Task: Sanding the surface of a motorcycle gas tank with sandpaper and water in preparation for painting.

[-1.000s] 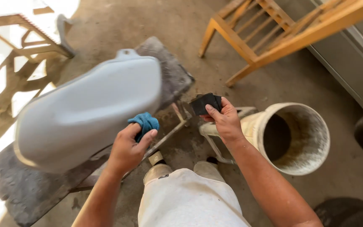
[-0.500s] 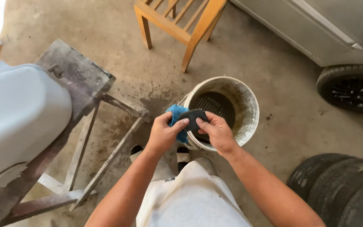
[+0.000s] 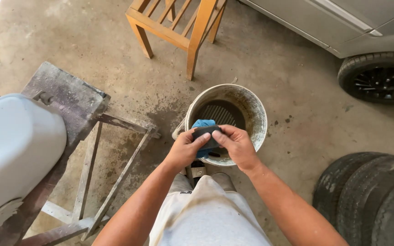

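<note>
Blue cloth point(image 3: 203, 124) and a dark block point(image 3: 207, 135) sit pinched in both hands' closed grip, left hand point(image 3: 185, 148) and right hand point(image 3: 236, 145), right above the bucket point(image 3: 257, 112), so drips fall in

blue cloth point(image 3: 203, 124), black pad point(image 3: 207, 133), whitish bucket point(image 3: 258, 119).

Bucket point(image 3: 256, 114) close below, stand point(image 3: 92, 150) leftward.

The blue cloth point(image 3: 204, 125) looks soft and matt; the black pad point(image 3: 207, 133) against it is dull and slightly rough. The bucket point(image 3: 257, 115) is pale plastic, crusted and scuffed. The floor point(image 3: 92, 45) is rough, stained concrete. The chair point(image 3: 178, 27) is bare, matt wood. The stand point(image 3: 69, 98) is grimy metal. The grey panel point(image 3: 14, 146) is smooth and matt. The tyres point(image 3: 370, 200) are dull rubber.
</note>
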